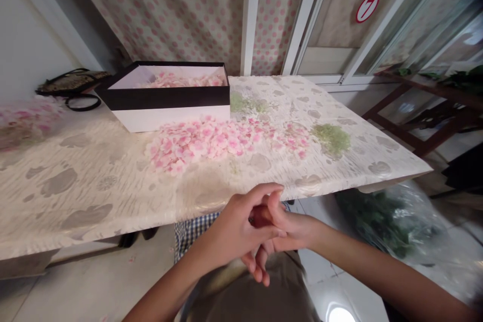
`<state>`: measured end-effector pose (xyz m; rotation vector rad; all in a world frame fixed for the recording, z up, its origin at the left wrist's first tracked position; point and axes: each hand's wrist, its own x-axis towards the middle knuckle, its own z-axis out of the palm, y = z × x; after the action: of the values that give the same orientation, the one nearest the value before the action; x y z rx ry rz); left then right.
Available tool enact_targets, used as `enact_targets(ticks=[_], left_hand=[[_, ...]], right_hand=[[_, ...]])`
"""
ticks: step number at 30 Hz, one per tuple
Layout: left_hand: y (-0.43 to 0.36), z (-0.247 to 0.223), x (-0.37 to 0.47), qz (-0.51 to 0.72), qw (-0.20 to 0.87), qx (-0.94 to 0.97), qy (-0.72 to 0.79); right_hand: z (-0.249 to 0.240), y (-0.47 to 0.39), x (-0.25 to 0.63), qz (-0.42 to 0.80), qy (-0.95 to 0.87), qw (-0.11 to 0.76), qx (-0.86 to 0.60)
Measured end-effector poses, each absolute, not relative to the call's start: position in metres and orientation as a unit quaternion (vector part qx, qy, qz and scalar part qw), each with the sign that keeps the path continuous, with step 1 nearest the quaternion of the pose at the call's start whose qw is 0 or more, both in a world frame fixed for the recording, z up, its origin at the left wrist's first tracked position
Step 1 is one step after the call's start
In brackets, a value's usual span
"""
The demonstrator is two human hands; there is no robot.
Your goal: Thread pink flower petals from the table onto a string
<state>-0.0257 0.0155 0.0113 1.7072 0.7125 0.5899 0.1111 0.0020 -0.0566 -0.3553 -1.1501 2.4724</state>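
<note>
My left hand [234,226] and my right hand [292,227] meet just off the table's front edge. Their fingers touch and overlap, bent toward each other. Whether something small is pinched between them is hidden. Beyond them on the table lies a long heap of loose pink and white petals [199,142]. Behind this heap stands an open box [169,118], white with a black rim band, holding more pink petals [184,79]. A tuft of thin green stems [332,139] sits to the right, with another green tuft [245,104] beside the box.
A patterned cloth covers the table [90,181]. Blurred pink flower heads [28,118] and a dark bag with a strap [73,83] lie at its left. A clear plastic bag of greenery [392,221] rests on the floor at right, near a wooden stand [415,133].
</note>
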Motion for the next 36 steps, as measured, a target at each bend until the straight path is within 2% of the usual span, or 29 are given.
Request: enact_targets(ticks=[6, 17, 30, 36], left_hand=[[0.016, 0.004, -0.023, 0.276, 0.569, 0.719, 0.286], [0.016, 0.002, -0.024, 0.275, 0.566, 0.719, 0.295], [0.014, 0.005, -0.021, 0.27, 0.584, 0.702, 0.305], [0.014, 0.003, -0.021, 0.284, 0.575, 0.708, 0.295]], right_hand=[[-0.038, 0.001, 0.116, 0.881, -0.405, 0.199, -0.138], [-0.045, 0.003, 0.114, 0.897, -0.374, 0.221, -0.084], [-0.042, 0.003, 0.116, 0.889, -0.391, 0.19, -0.14], [-0.034, 0.004, 0.116, 0.898, -0.365, 0.212, -0.124]])
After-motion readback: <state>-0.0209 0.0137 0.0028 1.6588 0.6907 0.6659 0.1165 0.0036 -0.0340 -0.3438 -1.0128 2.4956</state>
